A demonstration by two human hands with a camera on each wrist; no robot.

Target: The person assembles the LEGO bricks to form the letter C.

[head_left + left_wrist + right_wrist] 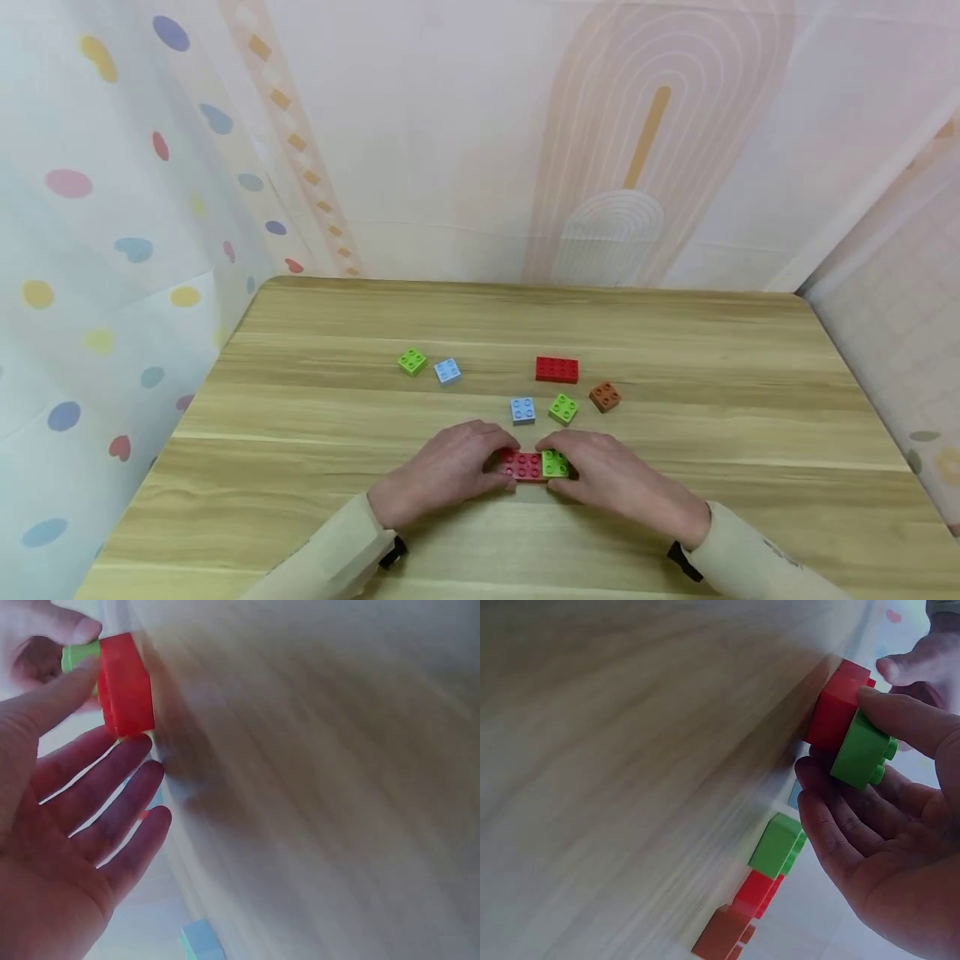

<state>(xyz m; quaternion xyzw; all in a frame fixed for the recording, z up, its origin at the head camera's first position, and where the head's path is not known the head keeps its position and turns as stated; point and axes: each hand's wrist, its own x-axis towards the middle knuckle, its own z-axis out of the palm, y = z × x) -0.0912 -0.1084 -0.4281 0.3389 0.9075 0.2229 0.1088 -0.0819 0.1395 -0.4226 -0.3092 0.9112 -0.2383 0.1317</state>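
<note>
A long red toy building brick (522, 467) lies before me near the front of the table, a small green brick (556, 463) seated on the studs of its right end. My left hand (453, 465) pinches the red brick's left end between thumb and fingers, the other fingers spread in the left wrist view. Thumb and fingertips of my right hand (611, 473) grip the green brick from front and back; in the right wrist view the thumb lies where green and red meet. Just behind the hands are a light blue brick (522, 411) and another green brick (563, 408).
Farther back on the wooden table (300, 467) lie a second long red brick (557, 370) and a brown brick (604, 397). Back left are a green brick (412, 362) and a light blue brick (447, 372). Patterned curtains (420, 150) hang behind and beside the table.
</note>
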